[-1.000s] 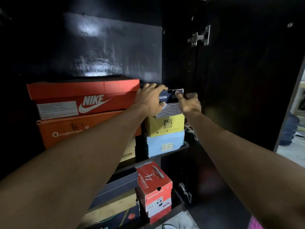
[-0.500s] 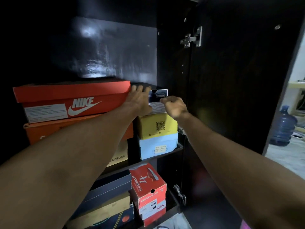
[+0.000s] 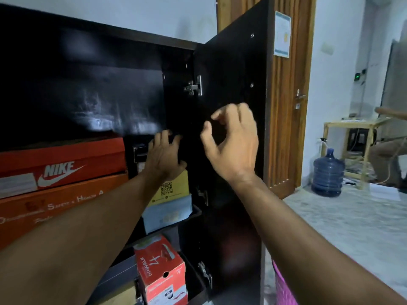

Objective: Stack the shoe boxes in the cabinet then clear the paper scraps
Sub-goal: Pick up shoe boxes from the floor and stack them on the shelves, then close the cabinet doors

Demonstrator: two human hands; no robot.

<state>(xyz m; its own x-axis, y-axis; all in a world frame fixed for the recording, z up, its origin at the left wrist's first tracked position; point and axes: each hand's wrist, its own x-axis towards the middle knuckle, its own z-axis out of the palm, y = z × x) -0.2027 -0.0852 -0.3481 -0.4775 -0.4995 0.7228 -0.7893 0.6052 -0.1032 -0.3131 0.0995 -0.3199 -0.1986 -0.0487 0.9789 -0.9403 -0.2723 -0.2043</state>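
Observation:
A dark cabinet [image 3: 88, 80] holds stacked shoe boxes. A red Nike box [image 3: 66, 161] lies on an orange box [image 3: 44, 208] at the left. At the right of the same shelf a small dark box [image 3: 139, 153] tops a yellow box [image 3: 174, 188] and a light blue box [image 3: 167, 214]. My left hand [image 3: 164, 155] lies flat against the dark box's front, fingers spread. My right hand [image 3: 231, 142] hovers in the air before the open door, fingers curled apart and holding nothing. A red Go Walk box [image 3: 158, 267] stands on the lower shelf.
The cabinet door [image 3: 233, 106] stands open at the right with metal hinges [image 3: 195, 85]. Behind it is a wooden room door [image 3: 290, 106]. A blue water jug [image 3: 328, 172] and a wooden table [image 3: 350, 126] stand on the pale floor [image 3: 341, 216]. Something pink [image 3: 284, 287] sits at the bottom.
My right hand has let go of the small dark box and pulled back and up. My left hand stays on the box. The view has swung right and upward.

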